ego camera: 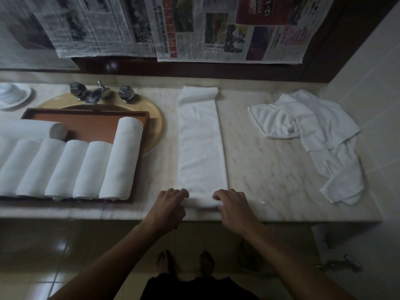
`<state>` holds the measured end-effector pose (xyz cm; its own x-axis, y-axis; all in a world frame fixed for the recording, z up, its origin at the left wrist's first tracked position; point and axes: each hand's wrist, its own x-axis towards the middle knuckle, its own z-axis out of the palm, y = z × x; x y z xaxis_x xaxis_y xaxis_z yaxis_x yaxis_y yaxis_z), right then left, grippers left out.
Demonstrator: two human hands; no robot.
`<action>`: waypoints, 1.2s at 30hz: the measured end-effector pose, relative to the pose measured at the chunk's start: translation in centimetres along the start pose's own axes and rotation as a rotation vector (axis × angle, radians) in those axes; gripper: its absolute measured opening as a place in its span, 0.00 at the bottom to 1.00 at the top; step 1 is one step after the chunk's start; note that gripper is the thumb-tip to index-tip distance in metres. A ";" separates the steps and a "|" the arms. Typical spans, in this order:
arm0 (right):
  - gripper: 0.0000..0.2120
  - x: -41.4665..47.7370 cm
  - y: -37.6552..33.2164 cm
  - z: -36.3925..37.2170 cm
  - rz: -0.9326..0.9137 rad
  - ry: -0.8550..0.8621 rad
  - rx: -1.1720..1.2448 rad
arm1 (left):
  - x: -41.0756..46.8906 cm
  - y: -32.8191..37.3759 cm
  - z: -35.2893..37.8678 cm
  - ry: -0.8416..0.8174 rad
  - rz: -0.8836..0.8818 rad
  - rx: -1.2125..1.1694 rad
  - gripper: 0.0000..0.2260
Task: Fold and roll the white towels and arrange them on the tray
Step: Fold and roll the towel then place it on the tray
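Note:
A white towel (201,144), folded into a long narrow strip, lies on the marble counter and runs away from me. Its near end is turned into a small roll. My left hand (171,204) grips the left end of that roll with curled fingers. My right hand (232,205) grips its right end the same way. To the left, a wooden tray (95,124) rests over the sink and holds several rolled white towels (121,161) side by side, with one more roll (32,128) lying crosswise behind them.
A loose pile of unfolded white towels (318,131) lies at the counter's right end by the tiled wall. The faucet and knobs (99,93) stand behind the tray, a white dish (13,96) at far left. Newspapers (216,29) hang above. The counter edge runs just below my hands.

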<state>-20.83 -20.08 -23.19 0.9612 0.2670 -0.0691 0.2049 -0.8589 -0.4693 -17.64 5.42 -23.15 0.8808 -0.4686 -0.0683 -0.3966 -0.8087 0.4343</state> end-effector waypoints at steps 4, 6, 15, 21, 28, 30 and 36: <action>0.12 -0.4 0.8 -0.1 0.058 -0.008 0.173 | -0.4 -0.3 -1.1 0.028 -0.182 -0.304 0.08; 0.12 -0.1 0.9 0.1 0.093 0.031 0.190 | -0.2 -0.5 -1.3 0.038 -0.276 -0.366 0.06; 0.20 -1.7 -3.0 2.7 -0.032 0.231 -0.157 | 1.6 -1.4 -1.9 -0.077 -0.406 -0.405 0.07; 0.35 -2.2 -2.4 4.6 -0.060 0.129 -0.233 | -0.3 1.6 -0.1 0.230 -0.164 -0.028 0.14; 0.36 0.4 -1.4 3.8 -0.081 0.049 -0.301 | 0.1 2.0 4.6 0.056 0.000 0.326 0.41; 0.32 1.4 -1.0 3.2 -0.095 0.029 -0.321 | 0.7 1.2 4.0 0.020 0.007 0.343 0.44; 0.34 1.6 0.3 1.6 -0.175 0.004 -0.202 | 0.2 -0.4 1.7 -0.033 0.152 0.242 0.39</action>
<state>-19.57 -19.21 -24.82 0.9087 0.4174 0.0012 0.4000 -0.8700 -0.2883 -17.75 5.12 -24.84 0.7990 -0.5993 -0.0495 -0.5775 -0.7877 0.2147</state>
